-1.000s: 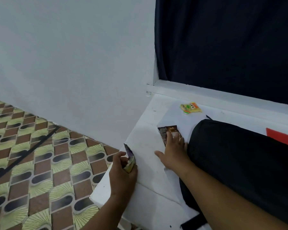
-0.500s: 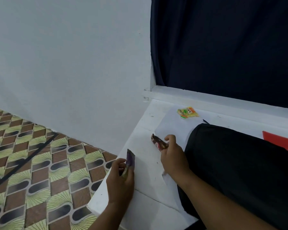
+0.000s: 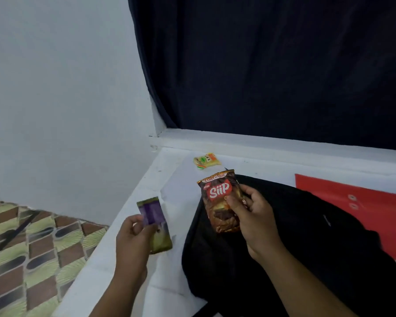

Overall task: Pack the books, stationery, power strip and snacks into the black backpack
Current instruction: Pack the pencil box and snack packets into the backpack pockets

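White wall and a dark curtain framed a white tabletop (image 3: 128, 227), and right in the middle of the action lay the black backpack (image 3: 295, 243), slumped flat on that surface. No opening or zip could be made out on it from this angle, so whether anything was already inside could not be told.

Just over the backpack's near-left edge, the right hand (image 3: 252, 216) held a brown "Siip" snack packet (image 3: 220, 200) upright, thumb across its front and fingers curled behind it, pinching it firmly. Left of the backpack, above the bare tabletop, the left hand (image 3: 133, 234) gripped a purple-and-green snack wrapper (image 3: 154, 225) between thumb and fingers, tilted, clear of the bag.

Beyond the backpack's far-left corner, a small yellow snack packet (image 3: 206, 160) lay on the tabletop, untouched and apart from the bag. To the backpack's right, partly tucked against it, a red folder (image 3: 352, 207) with two button fasteners lay flat, not packed.

So two snacks were in hand, neither one in the bag. By the look of it the snack step was midway at best: both packets needed to go in, the yellow one had to be collected, and the red folder waited. No books, power strip or pens showed anywhere, either packed already or out of view; that could not be told. Patterned floor tiles (image 3: 32, 259) ran off below, left of the tabletop.
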